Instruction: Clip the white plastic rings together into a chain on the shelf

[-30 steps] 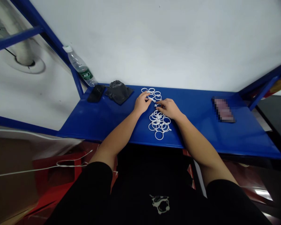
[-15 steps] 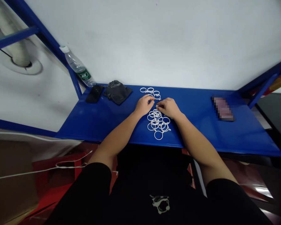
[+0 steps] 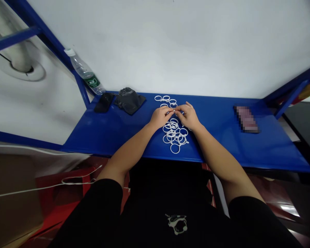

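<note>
My left hand (image 3: 160, 116) and my right hand (image 3: 188, 116) meet above the middle of the blue tabletop, fingertips nearly touching. Both are closed in a pinch around a small white piece (image 3: 174, 110), apparently part of a white plastic ring; the fingers hide most of it. Just in front of the hands lies a loose, overlapping pile of white plastic rings (image 3: 171, 134) with small tabs. Beyond the fingers, several similar rings (image 3: 166, 100) lie in a small group near the wall. Bits of white show below my right hand, partly covered by it.
A black pouch (image 3: 130, 101) and a dark phone-like object (image 3: 104, 102) lie to the left. A clear bottle (image 3: 89, 77) with a green label leans in the left corner. A blurred pinkish rectangle (image 3: 247, 119) lies on the right. Blue frame bars flank the table (image 3: 217, 137).
My right hand has moved left and slightly away from me, so its fingertips now meet my left hand's at the small white piece. The left hand has hardly moved.
</note>
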{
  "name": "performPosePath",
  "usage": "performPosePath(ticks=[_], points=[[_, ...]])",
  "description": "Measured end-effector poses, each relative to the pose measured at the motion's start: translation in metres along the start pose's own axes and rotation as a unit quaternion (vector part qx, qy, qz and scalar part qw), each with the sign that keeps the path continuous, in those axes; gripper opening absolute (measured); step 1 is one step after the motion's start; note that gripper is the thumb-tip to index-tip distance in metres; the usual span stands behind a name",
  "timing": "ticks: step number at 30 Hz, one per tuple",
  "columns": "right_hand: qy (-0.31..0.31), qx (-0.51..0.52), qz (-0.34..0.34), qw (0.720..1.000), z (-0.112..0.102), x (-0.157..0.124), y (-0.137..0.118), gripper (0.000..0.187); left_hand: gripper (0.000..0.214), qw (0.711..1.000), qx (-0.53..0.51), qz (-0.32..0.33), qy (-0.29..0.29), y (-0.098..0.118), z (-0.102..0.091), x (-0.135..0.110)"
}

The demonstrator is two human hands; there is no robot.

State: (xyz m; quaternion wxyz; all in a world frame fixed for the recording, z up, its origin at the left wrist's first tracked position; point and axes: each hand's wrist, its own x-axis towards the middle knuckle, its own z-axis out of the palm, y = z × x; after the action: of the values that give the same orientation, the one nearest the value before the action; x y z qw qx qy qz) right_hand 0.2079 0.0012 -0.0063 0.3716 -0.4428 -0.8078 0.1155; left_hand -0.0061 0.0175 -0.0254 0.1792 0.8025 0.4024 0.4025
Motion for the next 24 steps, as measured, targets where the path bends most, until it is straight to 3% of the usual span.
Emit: performPosePath(ticks=[8,14,18,24], points=[[0.003,0.053,-0.015,0.998,0.0011,-0.0008,0.0037,0.015,0.01,0.998,0.008,0.057,0.02,-0.0013,-0.0016,-0.0023],[0.011,0.055,-0.019,0.998,0.0033,-0.0001,-0.0012,0.019,0.013,0.998,0.01,0.057,0.018,-0.0006,-0.0004,-0.0023],[0.022,0.017,-0.015,0.999,0.0031,0.0013,-0.0021,0.02,0.012,0.999,0.017,0.029,-0.003,0.0011,-0.0022,0.0001],[-0.02,-0.023,0.006,1.0,-0.0013,0.0029,0.0069,0.013,0.021,0.994,0.065,-0.093,0.002,-0.006,-0.0093,0.0049]])
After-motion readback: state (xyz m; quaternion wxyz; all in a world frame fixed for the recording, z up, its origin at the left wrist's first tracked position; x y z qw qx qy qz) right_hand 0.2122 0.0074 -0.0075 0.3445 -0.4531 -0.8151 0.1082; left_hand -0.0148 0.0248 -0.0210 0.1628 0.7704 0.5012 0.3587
